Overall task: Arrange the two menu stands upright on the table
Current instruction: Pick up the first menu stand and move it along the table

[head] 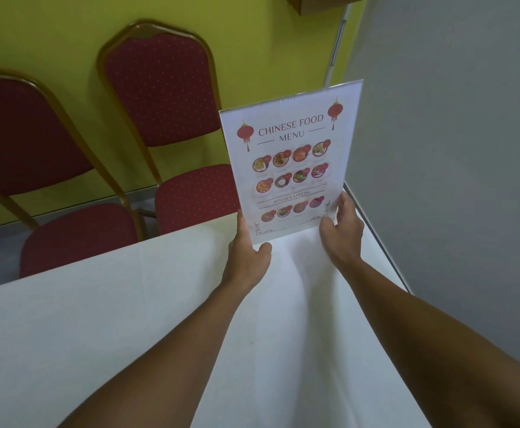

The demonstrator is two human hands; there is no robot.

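A clear menu stand point(289, 162) with a white "Chinese Food Menu" sheet stands upright at the far right part of the white-clothed table point(129, 319), its printed face toward me. My left hand point(248, 257) grips its lower left corner, thumb in front. My right hand point(343, 233) holds the lower right edge. The stand's foot is hidden behind my hands. Only one menu stand is in view.
Two red padded chairs with gold frames point(166, 97) point(21, 140) stand beyond the table's far edge, against a yellow-green wall. A grey wall point(453, 149) runs close along the table's right side. A wooden box point(323, 4) hangs at the top.
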